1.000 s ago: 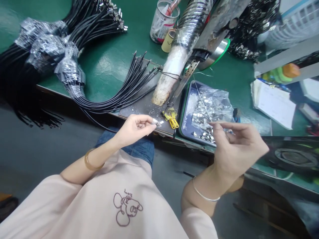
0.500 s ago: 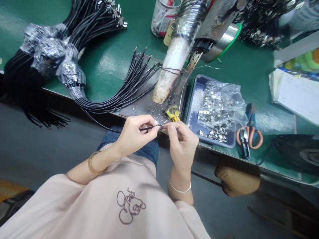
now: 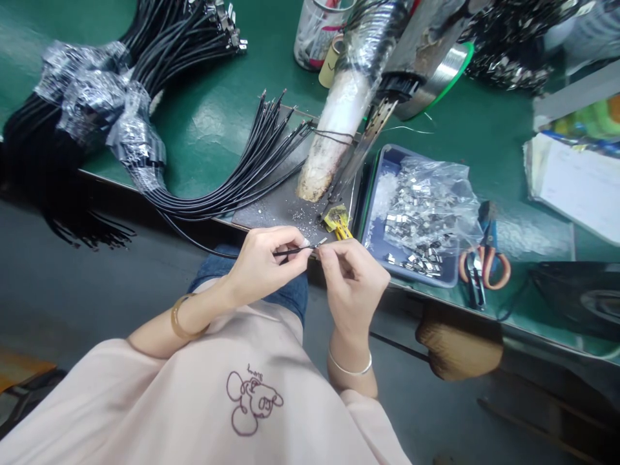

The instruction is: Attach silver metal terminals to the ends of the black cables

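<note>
Thumb and fingers of my left hand (image 3: 271, 265) pinch a thin black cable (image 3: 213, 252) near its end. That cable runs left to the bundle of black cables (image 3: 203, 206) on the table. A small silvery metal terminal (image 3: 320, 243) shows at the cable's end, just past my left fingertips. Right beside it, my right hand (image 3: 356, 278) is closed in a pinch, its fingertips close to the terminal; what they hold, if anything, is hidden. Just beyond my hands lies a yellow object (image 3: 339, 221) on the dark plate (image 3: 271, 210), below a taped soldering-tool holder (image 3: 334, 123).
A blue tray (image 3: 448, 279) holds a plastic bag and loose metal terminals. Pliers and orange-handled scissors (image 3: 504, 271) lie right of it. Wrapped cable bundles (image 3: 94, 97) hang over the left table edge. A wire spool (image 3: 436, 81) and a clear jar (image 3: 310, 39) stand behind.
My right hand has shifted slightly right and down, away from my left fingertips. The metal terminal at the cable's end now shows more plainly. My left hand keeps its pinch.
</note>
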The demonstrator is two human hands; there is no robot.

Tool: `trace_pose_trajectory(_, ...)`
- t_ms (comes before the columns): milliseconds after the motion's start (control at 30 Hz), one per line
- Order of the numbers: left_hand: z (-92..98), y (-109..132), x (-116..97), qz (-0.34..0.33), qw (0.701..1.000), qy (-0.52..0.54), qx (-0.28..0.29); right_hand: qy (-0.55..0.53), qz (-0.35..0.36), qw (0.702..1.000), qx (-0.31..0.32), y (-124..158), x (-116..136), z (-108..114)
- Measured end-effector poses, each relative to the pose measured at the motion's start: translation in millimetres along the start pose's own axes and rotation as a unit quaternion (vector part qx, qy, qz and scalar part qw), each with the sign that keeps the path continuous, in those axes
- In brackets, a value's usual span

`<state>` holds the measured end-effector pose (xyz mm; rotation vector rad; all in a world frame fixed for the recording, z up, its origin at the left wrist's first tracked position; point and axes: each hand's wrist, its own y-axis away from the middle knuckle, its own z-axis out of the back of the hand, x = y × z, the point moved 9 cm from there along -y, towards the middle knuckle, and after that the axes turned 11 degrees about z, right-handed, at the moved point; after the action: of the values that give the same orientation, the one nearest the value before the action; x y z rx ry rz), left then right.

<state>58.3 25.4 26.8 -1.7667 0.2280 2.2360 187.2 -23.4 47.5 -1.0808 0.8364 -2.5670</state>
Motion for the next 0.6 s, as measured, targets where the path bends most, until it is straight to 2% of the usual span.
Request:
trace_pose_trajectory(200,0.4,0.6,0.2,-0.004,1.0,-0.002,-0.002,-0.063,-0.027,0.998,0.012,0.3,-5.7,-4.5)
trace_pose_trajectory(433,1.6,2.4,-4.4,-0.042,0.999,-0.016,-0.01,-0.063,-0.025,0.998,0.01,-0.5,-4.5,-5.9)
trace_pose_trajectory(600,0.5,3.5,-6.6,-0.061,0.997,-0.034,-0.016,0.009,0.015,1.0,0.002,-0.3,1.0,-4.1)
